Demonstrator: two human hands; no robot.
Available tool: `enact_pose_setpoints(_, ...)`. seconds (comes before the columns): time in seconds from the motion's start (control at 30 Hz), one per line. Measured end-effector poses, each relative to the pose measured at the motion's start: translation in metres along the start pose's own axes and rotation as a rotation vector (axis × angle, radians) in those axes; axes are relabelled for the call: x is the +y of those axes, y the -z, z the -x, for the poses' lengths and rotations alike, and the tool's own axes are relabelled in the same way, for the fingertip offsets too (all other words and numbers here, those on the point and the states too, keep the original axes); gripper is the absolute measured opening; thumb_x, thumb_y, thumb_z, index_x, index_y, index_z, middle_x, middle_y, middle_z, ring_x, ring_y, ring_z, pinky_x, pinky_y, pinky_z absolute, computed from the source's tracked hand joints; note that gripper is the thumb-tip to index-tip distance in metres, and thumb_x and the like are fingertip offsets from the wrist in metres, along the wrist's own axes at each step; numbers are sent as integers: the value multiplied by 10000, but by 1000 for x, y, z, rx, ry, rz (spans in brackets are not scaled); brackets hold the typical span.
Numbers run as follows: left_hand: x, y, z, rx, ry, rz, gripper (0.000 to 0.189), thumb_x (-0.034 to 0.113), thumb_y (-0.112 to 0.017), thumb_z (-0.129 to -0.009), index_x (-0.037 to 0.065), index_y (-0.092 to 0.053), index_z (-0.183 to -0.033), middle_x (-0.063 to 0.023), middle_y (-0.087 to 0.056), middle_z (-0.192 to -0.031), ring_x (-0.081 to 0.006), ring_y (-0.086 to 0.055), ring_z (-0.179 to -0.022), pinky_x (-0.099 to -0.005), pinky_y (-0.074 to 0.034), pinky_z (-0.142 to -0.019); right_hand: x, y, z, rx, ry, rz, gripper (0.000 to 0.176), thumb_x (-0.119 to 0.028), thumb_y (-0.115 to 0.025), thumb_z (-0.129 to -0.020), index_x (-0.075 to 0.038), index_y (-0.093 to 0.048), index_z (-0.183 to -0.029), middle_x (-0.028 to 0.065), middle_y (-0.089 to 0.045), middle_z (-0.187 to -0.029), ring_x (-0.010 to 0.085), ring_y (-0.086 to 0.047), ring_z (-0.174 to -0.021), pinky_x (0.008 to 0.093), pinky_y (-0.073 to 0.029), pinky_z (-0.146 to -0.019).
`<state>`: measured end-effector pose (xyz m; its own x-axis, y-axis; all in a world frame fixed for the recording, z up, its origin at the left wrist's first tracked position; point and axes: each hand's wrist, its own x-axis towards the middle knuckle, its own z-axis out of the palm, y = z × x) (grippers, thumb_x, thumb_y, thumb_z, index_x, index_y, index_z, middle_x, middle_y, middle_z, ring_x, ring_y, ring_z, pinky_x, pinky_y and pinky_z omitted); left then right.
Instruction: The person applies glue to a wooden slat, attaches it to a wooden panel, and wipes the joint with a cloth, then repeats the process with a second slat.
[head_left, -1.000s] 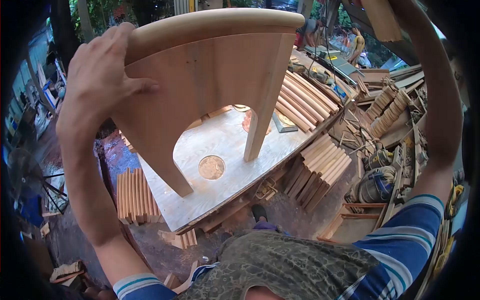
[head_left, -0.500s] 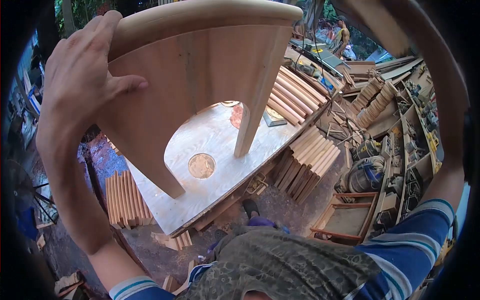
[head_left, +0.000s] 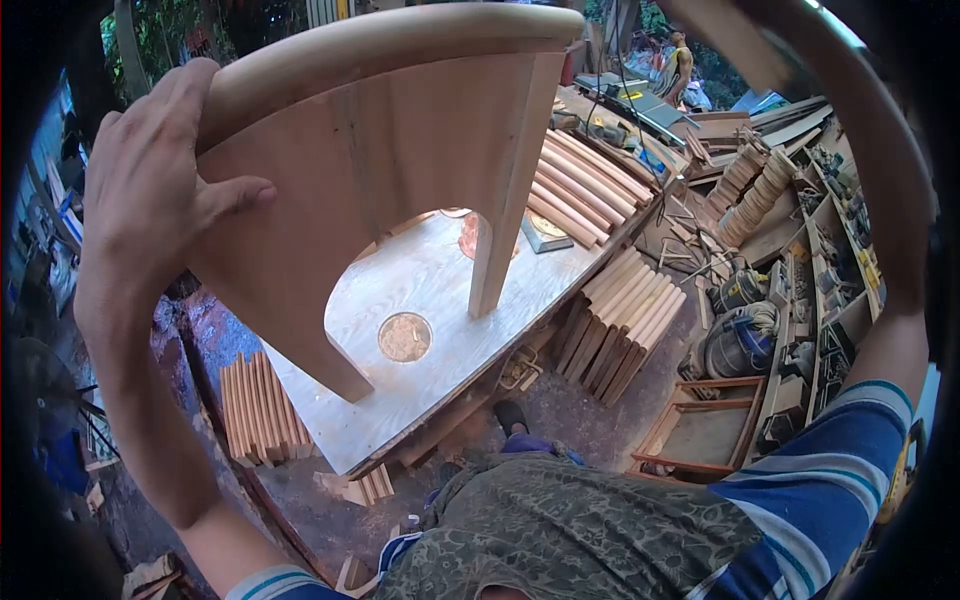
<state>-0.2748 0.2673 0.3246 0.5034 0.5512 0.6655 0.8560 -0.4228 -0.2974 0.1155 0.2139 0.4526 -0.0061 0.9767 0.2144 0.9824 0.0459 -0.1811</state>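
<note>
While the curved wooden panel [head_left: 290,190] is standing on edge over the pale worktop [head_left: 460,345], the left hand [head_left: 150,185] is gripping its upper left end. Fingers are hooking over the rounded top rail [head_left: 400,60], thumb is pressing flat on the panel face. Probably why: the piece is tall and bearing on narrow leg ends, so a high corner grip is likely keeping it from tipping. The near leg [head_left: 345,375] and the far leg [head_left: 490,270] are both appearing to rest on the worktop, with an arched cutout opening between them. Rods [head_left: 590,185] are lying side by side at the worktop's far end, presumably leaving the near part for the panel. More sticks are sitting in a stack [head_left: 625,325] just beyond the right edge and in a bundle [head_left: 260,410] off the left edge, likely to stay within reach.

Position: the panel is sitting in front of the torso, upright and slightly turned, mostly to the right of the left hand and below its fingertips. The right forearm [head_left: 885,190] is running up past the panel's right side, well apart from it in the view. The right hand is lying out of frame, so can't tell whether it's touching the panel or holding anything.
</note>
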Motion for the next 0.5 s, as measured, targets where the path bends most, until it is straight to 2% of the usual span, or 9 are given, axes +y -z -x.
enact_pose_setpoints(0.03, 0, 1, 1, 1, -14, 2, 869, 298, -912, -576, 56, -557, -1332, -152, -665, -1200, -354, -611, -1159, -445, -429, -988, -1, -14, 1, -145, 197, 387, 548, -455, -642, -920, -22, -660, -1254, 154, -669, -1095, 219, -651, -1007, 356, -525, -911)
enact_pose_setpoints(0.07, -1, 2, -1, 3, -9, -2, 869, 298, -912, -576, 56, -557, -1332, -152, -665, -1200, -354, -611, -1159, -445, -429, -988, -10, -12, 10, -141, 202, 389, 548, -455, -642, -920, -22, -660, -1254, 154, -669, -1095, 219, -651, -1007, 356, -525, -911)
enact_pose_setpoints(0.13, 4, 4, -1, -39, 19, -34, 879, 293, -914, -576, 37, -553, -1334, -161, -663, -1208, -367, -607, -1156, -438, -429, -992, -52, -16, 47, -262, -96, -15, 476, -416, -621, -943, -24, -695, -1202, 153, -654, -1141, 224, -617, -1084, 366, -487, -950)
enact_pose_setpoints(0.23, 16, 10, -14, -44, -63, -161, 877, 281, -919, -591, 17, -544, -1339, -181, -661, -1223, -373, -603, -1155, -447, -425, -1020, 6, -19, 8, -263, 199, 196, 436, -390, -616, -952, -22, -715, -1162, 150, -650, -1176, 216, -604, -1105, 368, -461, -969)
enact_pose_setpoints(0.27, 24, 0, -23, -34, -67, -167, 877, 281, -919, -591, 17, -544, -1339, -181, -661, -1223, -373, -603, -1155, -447, -425, -1020, -7, -23, 15, -222, -18, 139, 444, -391, -638, -932, -15, -715, -1155, 157, -660, -1139, 244, -621, -1072, 384, -465, -947)
enact_pose_setpoints(0.33, 51, -26, -50, 241, -366, 29, 800, 306, -920, -621, 10, -563, -1272, -194, -657, -1232, -370, -617, -1148, -459, -455, -1017, 0, -16, 13, -279, 43, 30, 455, -393, -650, -923, -5, -713, -1152, 156, -671, -1117, 256, -623, -1073, 379, -459, -973)
enact_pose_setpoints(0.4, 105, -10, -81, -115, -92, 90, 715, 367, -914, -643, 20, -580, -1171, -196, -676, -1180, -378, -643, -1124, -464, -491, -990, -9, -21, 25, -341, 108, -84, 466, -395, -661, -914, 5, -711, -1149, 156, -682, -1096, 268, -626, -1074, 374, -453, -998)
enact_pose_setpoints(0.47, 107, -13, -91, -125, -45, 50, 698, 386, -911, -641, 24, -576, -1135, -191, -687, -1144, -376, -656, -1101, -459, -508, -963, -24, -26, 62, 202, 326, 507, 412, -360, -646, -928, 14, -701, -1093, 144, -696, -1010, 215, -675, -936, 339, -549, -859)
enact_pose_setpoints(0.5, 108, -17, -95, -145, 6, 16, 682, 404, -907, -639, 29, -571, -1098, -186, -698, -1107, -375, -669, -1077, -454, -524, -936, -18, -13, 51, 196, 320, 501, 412, -360, -646, -928, 14, -701, -1093, 144, -696, -1010, 215, -675, -936, 339, -549, -859)
